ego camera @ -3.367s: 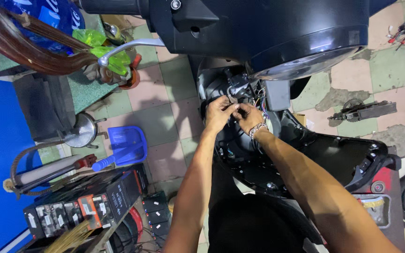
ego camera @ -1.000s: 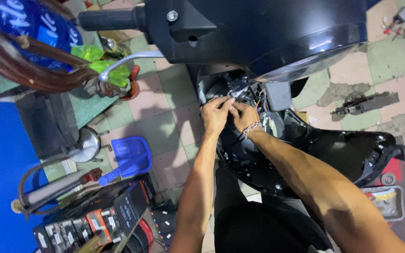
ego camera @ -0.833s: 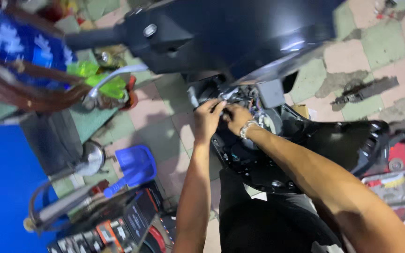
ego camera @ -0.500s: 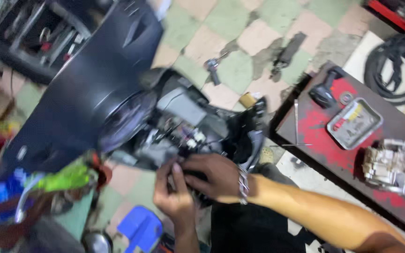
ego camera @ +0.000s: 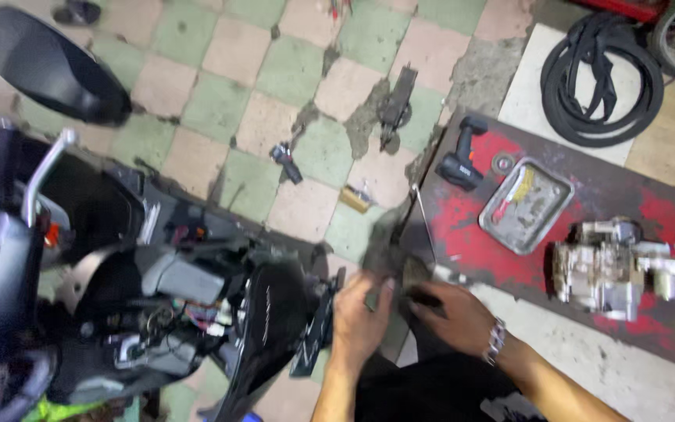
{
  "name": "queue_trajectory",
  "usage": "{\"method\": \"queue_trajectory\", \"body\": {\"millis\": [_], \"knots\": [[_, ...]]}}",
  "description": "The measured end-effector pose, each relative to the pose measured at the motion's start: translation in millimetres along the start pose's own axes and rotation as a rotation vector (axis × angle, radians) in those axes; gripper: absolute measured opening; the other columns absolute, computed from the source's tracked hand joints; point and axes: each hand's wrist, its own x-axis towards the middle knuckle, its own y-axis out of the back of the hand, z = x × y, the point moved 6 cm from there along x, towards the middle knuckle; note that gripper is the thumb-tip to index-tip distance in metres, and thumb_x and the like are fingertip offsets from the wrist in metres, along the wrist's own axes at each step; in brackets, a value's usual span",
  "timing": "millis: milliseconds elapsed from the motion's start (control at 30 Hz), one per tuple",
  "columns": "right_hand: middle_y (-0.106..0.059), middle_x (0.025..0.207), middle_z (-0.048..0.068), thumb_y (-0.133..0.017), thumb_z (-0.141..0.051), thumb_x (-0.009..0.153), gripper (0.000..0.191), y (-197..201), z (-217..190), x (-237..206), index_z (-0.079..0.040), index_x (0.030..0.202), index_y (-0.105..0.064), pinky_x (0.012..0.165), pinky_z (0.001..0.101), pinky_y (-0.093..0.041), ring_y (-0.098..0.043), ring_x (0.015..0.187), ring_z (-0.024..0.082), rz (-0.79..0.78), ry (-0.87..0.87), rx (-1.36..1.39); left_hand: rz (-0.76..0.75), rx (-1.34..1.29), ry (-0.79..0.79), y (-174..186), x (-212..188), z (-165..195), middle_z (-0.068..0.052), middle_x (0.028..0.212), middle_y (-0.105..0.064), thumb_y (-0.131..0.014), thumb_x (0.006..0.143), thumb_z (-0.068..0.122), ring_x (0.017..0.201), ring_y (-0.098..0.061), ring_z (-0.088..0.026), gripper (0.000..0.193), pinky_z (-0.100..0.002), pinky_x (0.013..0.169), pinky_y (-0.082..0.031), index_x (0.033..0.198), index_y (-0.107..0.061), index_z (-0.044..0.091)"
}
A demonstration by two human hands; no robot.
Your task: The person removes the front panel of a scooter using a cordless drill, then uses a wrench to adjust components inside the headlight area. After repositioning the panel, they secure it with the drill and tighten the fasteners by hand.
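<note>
My left hand (ego camera: 357,316) reaches toward the dark, greasy near corner of a red work board (ego camera: 470,250), its fingers stretched out with nothing seen in them. My right hand (ego camera: 451,316), with a bracelet at the wrist, lies beside it over a small dark thing (ego camera: 423,298) at the board's edge; blur hides whether it grips it. To the left stands a black scooter (ego camera: 158,312) with its panels off and wiring (ego camera: 185,316) exposed.
On the red board lie a black power driver (ego camera: 461,156), a metal tray (ego camera: 526,205), a long thin rod (ego camera: 423,219) and a grey engine part (ego camera: 611,270). A coiled rubber tube (ego camera: 599,78) and loose parts lie on the tiled floor. A black seat (ego camera: 48,66) lies far left.
My view has swung from the scooter's open front toward the red board. Both hands have left the wiring and moved right to the board's near corner.
</note>
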Motion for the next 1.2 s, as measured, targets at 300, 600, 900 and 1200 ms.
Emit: {"method": "queue_trajectory", "body": {"millis": [300,600,900,1200], "knots": [[-0.078,0.108,0.012,-0.069,-0.025,0.088,0.036,98,65,61,-0.006,0.118,-0.069,0.085,0.0364,-0.058,-0.075,0.098,0.024,0.096,-0.069,0.184,-0.429,0.089,0.048,-88,126,34,-0.014,0.102,-0.074,-0.072,0.09,0.017,0.099,-0.07,-0.034,0.02,-0.043,0.086,-0.053,0.106,-0.072,0.006],[-0.079,0.103,0.012,-0.067,-0.024,0.09,0.034,177,37,211,-0.005,0.118,-0.068,0.084,0.034,-0.061,-0.08,0.093,0.02,0.268,-0.048,0.485,-0.566,0.15,-0.163,-133,354,23,-0.016,0.105,-0.072,-0.073,0.087,0.022,0.09,-0.069,-0.038,0.033,-0.045,0.079,-0.054,0.115,-0.069,0.006],[-0.077,0.103,0.014,-0.072,-0.03,0.092,0.031,275,44,460,-0.008,0.113,-0.074,0.085,0.0369,-0.058,-0.073,0.097,0.026,0.494,-0.209,0.23,-0.669,0.186,-0.328,-137,616,-84,-0.008,0.097,-0.08,-0.085,0.077,0.02,0.082,-0.079,-0.022,0.033,-0.037,0.078,-0.061,0.108,-0.076,0.013],[-0.079,0.101,0.011,-0.073,-0.028,0.093,0.033,478,168,510,-0.01,0.12,-0.072,0.087,0.0334,-0.059,-0.075,0.096,0.021,0.56,-0.537,0.288,-1.0,0.061,-0.459,-336,770,18,-0.007,0.088,-0.079,-0.083,0.083,0.025,0.089,-0.08,-0.019,0.026,-0.034,0.083,-0.062,0.105,-0.078,0.013]]}}
